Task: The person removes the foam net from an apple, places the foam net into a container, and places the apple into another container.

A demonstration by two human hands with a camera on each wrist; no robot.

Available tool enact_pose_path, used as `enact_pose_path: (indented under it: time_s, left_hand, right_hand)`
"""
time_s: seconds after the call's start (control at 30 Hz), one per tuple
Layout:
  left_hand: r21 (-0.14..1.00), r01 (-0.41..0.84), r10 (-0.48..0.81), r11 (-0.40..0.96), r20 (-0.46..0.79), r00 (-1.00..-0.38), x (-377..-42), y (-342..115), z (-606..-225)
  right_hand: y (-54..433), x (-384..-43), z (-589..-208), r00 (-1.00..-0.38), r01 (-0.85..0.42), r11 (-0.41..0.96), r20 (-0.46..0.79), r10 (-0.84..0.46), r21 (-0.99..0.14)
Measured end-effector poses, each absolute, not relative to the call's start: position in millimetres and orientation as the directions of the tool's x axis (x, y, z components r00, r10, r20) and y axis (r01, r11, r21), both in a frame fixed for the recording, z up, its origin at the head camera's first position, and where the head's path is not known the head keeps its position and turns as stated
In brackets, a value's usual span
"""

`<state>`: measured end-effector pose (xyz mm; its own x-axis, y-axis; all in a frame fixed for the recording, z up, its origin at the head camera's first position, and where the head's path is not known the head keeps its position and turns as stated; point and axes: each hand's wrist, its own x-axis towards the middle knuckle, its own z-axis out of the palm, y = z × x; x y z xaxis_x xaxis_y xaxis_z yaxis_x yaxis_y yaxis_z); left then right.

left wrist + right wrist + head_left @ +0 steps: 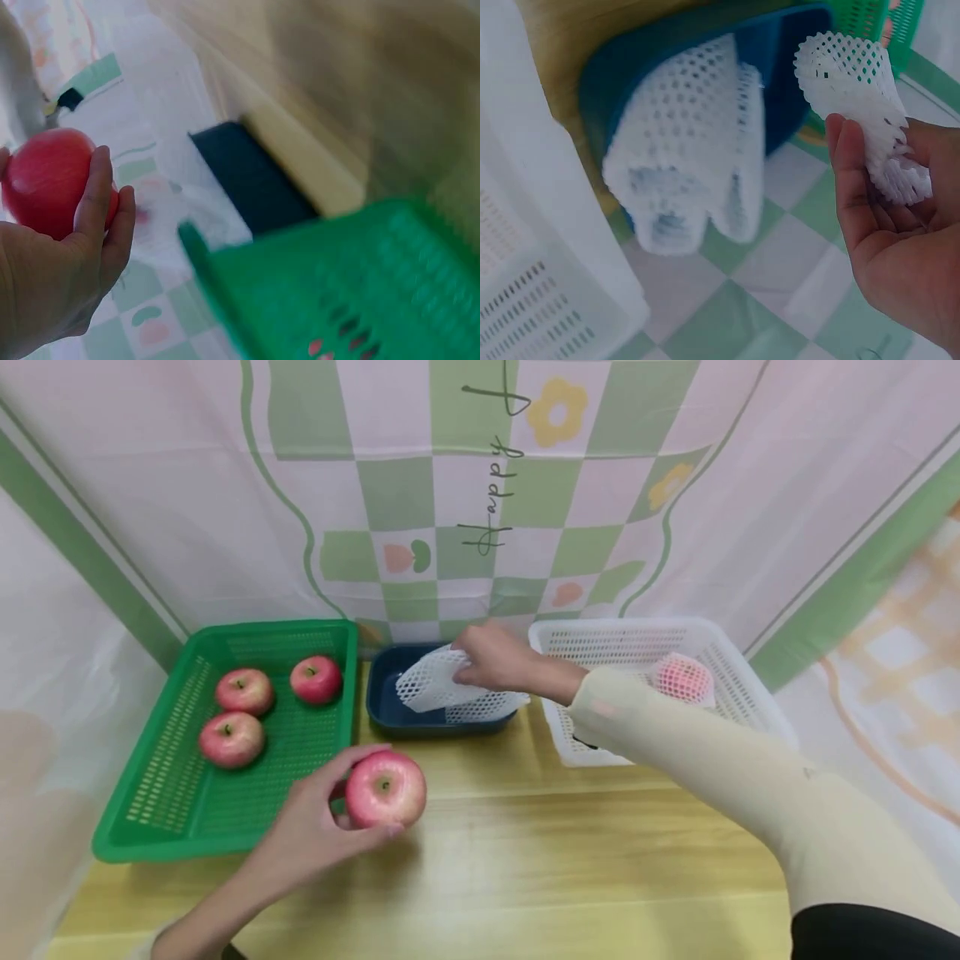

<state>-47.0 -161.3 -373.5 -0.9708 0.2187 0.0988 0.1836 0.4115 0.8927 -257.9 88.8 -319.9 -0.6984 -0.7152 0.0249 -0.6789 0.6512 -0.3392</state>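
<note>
My left hand [318, 822] grips a red apple [386, 788] over the table, just off the green basket's near right corner. In the left wrist view, fingers [94, 195] curl round the apple's side. Above the dark blue tray [378, 710], my right hand [491, 658] pinches a white foam fruit net [431, 681]. The right wrist view has this net [847, 82] between thumb and fingers, its mesh end spread outward. More white foam nets [682, 142] lie in the blue tray, hanging over its rim.
On the left, the green basket [172, 777] holds 3 apples [232, 740]. A white basket [622, 635] at right contains a netted apple [682, 678], and my right sleeve crosses over it. Behind everything hangs a checkered cloth [465, 485]. Wooden tabletop [562, 860] extends along the front.
</note>
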Motion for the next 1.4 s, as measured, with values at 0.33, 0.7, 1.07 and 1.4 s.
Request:
enact_pose_path:
  time_s: [0.33,0.7,1.07,1.4]
  left_hand:
    - [0.788,0.159,0.148,0.595,0.088,-0.985,-59,-204,-339]
    - [0.768,0.013,0.129,0.640,-0.090,-0.988,-89,-242,-326]
    - [0.859,-0.162,0.140,0.485,-0.259,-0.956,-118,-265,-344]
    - [0.843,-0.223,0.147,0.489,-0.332,-0.932,-140,-271,-362]
  right_hand:
    - [79,-263,-358,-0.668,-0.687,0.651,-0.071,-0.741,-0.323]
    - [72,-257,-365,-0.769,-0.596,0.778,-0.139,-0.624,-0.197]
    - [72,-257,-367,-0.843,-0.509,0.860,-0.186,-0.505,-0.030]
    - [74,-252,-350,-0.861,-0.475,0.879,-0.184,-0.475,-0.045]
